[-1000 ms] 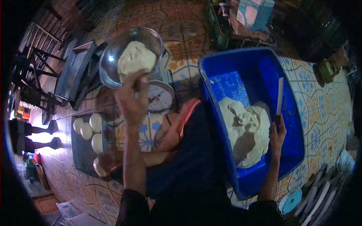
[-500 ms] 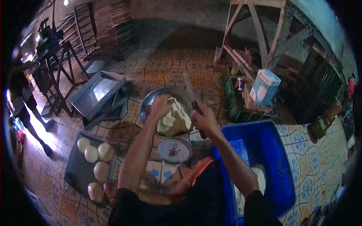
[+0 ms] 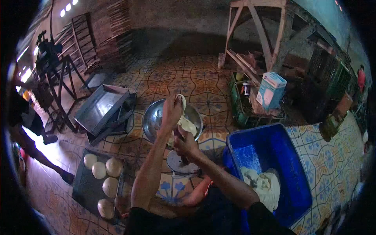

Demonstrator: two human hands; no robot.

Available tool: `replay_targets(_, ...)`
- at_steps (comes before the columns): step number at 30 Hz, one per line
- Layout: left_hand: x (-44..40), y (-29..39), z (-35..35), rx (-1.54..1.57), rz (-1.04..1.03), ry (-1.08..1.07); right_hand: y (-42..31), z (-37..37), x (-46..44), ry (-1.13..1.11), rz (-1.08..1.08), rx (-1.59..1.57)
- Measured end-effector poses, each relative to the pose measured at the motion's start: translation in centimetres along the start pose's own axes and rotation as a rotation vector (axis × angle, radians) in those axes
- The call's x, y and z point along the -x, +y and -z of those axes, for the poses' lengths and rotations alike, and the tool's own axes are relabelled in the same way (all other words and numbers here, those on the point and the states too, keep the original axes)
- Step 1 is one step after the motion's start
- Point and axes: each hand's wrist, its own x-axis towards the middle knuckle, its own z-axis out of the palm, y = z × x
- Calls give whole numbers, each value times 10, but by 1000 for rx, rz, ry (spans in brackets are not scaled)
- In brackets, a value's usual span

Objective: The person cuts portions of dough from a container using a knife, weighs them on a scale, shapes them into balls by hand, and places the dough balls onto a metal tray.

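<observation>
A steel bowl (image 3: 152, 119) rests on a round-dialled scale (image 3: 181, 162) in the middle. Pale dough (image 3: 188, 125) is in and above the bowl, part of it stretched upward. My left hand (image 3: 172, 113) is closed on the upper end of that dough. Just to its right, my right hand (image 3: 185, 143) grips the knife's handle (image 3: 184, 158) low over the bowl's front; the blade is largely hidden by hands and dough. A larger dough mass (image 3: 264, 188) lies in the blue tub (image 3: 270, 137) at right.
Several dough balls (image 3: 99, 170) sit in a dark tray (image 3: 84, 196) at left. Empty metal trays (image 3: 102, 107) are stacked behind it. A green crate (image 3: 239, 105) and a blue-white box (image 3: 271, 91) stand behind the tub. A person (image 3: 33, 145) is at far left.
The view has tilted up from the tub. My right hand, with the knife, has moved from the tub to the bowl. My left hand has taken hold of dough and lifted it slightly.
</observation>
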Motion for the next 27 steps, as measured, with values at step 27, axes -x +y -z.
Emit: replay_targets(27, 353, 96, -228, -262, -471, -1085, 111, 349, 381, 1076, 7, 291)
